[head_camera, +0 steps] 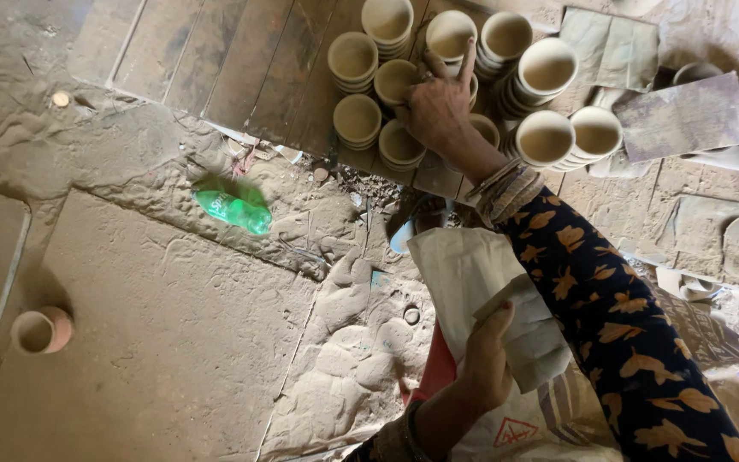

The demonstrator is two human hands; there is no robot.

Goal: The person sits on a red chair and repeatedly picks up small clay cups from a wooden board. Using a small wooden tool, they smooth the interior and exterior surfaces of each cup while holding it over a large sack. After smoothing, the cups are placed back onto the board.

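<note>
My right hand reaches out on a dark sleeve with orange leaf print and rests on top of the stacked pale clay cups. Its fingers are spread and the index finger points up between two stacks. Several cup stacks stand around it on a dark wooden board. Lower down, my left hand grips a pale folded paper bag, thumb on top, holding it over a white sack.
A crushed green plastic bottle lies on the sandy floor. A single reddish clay cup stands at the left. Flat grey slabs and more cups lie at the right. The white sack bears a red triangle.
</note>
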